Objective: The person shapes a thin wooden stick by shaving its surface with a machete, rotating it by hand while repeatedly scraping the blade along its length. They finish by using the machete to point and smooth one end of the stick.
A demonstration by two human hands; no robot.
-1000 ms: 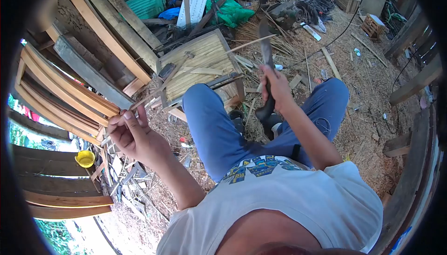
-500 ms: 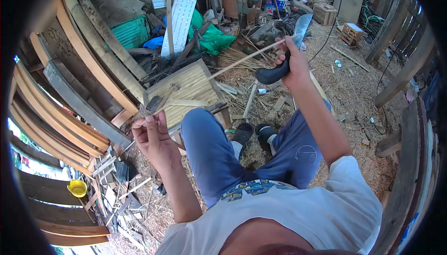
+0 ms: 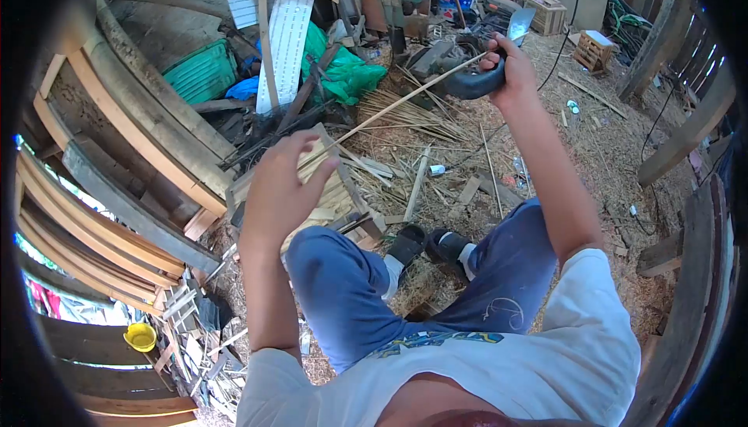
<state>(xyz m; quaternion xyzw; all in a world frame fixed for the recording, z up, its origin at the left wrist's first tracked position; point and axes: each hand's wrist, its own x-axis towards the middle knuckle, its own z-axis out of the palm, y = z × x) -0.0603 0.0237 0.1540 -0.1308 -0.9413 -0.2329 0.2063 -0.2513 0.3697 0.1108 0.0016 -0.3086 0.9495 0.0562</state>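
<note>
My right hand (image 3: 513, 76) is closed round the black handle (image 3: 477, 82) of a large knife, its wide metal blade (image 3: 520, 25) pointing up and away from me. The same fingers also grip one end of a thin pale stick (image 3: 413, 97), which slants down to the left. Around that lower end, my left hand (image 3: 284, 181) has its thumb and fingers apart, with the stick passing between them in this view. Beneath the left hand lies a slatted wooden board (image 3: 343, 191), partly hidden by the hand and my knee.
A pile of thin sticks (image 3: 417, 119) lies on the shaving-strewn floor ahead. Green plastic sheeting (image 3: 343, 68) and a white perforated panel (image 3: 284, 53) stand behind the board. Curved timbers line the left side; wooden posts (image 3: 689, 127) stand right. A black cable hangs at the upper right.
My left hand has moved up and forward, its fingers going from a pinch on the stick to spread apart. My right hand has shifted slightly right, and the knife's blade has turned and shows less.
</note>
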